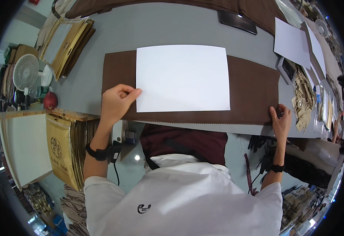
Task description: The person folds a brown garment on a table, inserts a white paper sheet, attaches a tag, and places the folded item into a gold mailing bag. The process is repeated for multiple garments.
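A brown folded fabric (253,91) with a pinked lower edge lies before me along the table's near edge. On top of it rests a blank white sheet (182,78), its upper edge reaching beyond the cloth. My left hand (117,100) pinches the sheet's left edge between thumb and fingertips, above the fabric's left part. At the fabric's lower right corner, my right hand (281,118) grips the cloth, thumb on top and the other fingers curled at the side.
On the grey table (160,25) lie stacked gold packages (68,44), a black phone (237,22), white boards (291,41), an ink pad (286,70) and a heap of paper tags (303,97). A white fan (26,72), a bottle (37,92) and a red object (50,101) stand left.
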Tool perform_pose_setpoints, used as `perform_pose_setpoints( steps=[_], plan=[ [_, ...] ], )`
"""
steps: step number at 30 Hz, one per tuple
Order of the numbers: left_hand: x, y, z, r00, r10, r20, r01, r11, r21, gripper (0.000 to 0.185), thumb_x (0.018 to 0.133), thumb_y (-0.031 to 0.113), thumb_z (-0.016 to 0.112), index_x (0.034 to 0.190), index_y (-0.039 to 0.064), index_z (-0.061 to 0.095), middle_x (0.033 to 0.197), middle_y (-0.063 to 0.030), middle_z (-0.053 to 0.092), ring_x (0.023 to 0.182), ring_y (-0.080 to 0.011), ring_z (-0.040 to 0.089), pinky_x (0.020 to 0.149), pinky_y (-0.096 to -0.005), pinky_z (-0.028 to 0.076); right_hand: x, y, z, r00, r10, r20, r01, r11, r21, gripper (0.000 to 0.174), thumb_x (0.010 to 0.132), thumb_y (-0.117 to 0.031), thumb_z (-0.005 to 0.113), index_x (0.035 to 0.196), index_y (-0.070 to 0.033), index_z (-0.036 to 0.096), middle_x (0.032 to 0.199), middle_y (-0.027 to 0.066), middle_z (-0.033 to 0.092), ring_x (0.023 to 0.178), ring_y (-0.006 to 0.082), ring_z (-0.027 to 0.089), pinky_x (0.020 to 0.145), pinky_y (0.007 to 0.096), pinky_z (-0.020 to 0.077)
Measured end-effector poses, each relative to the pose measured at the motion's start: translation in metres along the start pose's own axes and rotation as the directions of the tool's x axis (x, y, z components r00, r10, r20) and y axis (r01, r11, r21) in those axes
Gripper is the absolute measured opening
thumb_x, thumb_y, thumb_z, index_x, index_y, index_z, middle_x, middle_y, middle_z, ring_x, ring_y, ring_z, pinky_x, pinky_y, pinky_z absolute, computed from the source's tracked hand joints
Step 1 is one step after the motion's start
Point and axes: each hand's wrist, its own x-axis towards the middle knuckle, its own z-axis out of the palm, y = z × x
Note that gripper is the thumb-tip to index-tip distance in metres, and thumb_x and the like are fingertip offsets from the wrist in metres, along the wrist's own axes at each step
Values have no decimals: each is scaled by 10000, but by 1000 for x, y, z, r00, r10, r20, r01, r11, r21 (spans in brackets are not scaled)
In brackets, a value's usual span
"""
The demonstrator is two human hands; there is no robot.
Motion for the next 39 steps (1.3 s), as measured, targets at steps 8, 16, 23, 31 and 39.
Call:
perform_pose_setpoints(
  steps=[8,16,23,31,39],
  plan=[
    [16,-17,-39,947,-47,318,115,973,-199,287,941,268,786,894,-1,698,643,23,599,549,-36,496,480,-211,374,13,17,9,991,-41,126,31,996,79,613,971,-513,726,1083,81,629,1054,169,631,964,349,605,875,397,487],
    [22,-51,-69,980,-62,190,93,984,-155,246,945,256,775,955,19,708,653,22,604,546,-46,522,492,-209,416,29,-85,-24,990,-138,-32,124,737,665,309,1051,-262,691,1181,16,668,1089,17,701,995,82,607,905,249,476],
    [7,-32,-54,1000,-8,-24,0,952,-305,319,1080,310,614,1069,13,730,694,7,643,595,-37,569,506,-190,421,25,-270,-16,846,-522,-109,346,382,857,198,960,-135,784,1068,0,688,891,9,660,819,67,578,703,245,492],
    [10,-28,-31,987,155,31,-133,923,-361,490,1091,420,568,1229,-44,643,907,-1,657,734,-52,551,637,-214,456,-32,-361,32,447,-887,115,162,207,965,361,1019,-183,694,1336,-19,635,1498,191,581,1145,317,724,954,382,593],
    [1,-34,-41,974,163,-157,-220,842,-493,442,967,5,657,1383,-107,559,1246,-135,700,1085,-146,672,943,-263,533,-10,-288,42,762,-646,-44,450,480,753,212,1010,-45,667,1214,-62,722,1256,105,723,1008,191,693,869,324,552]
  ],
)
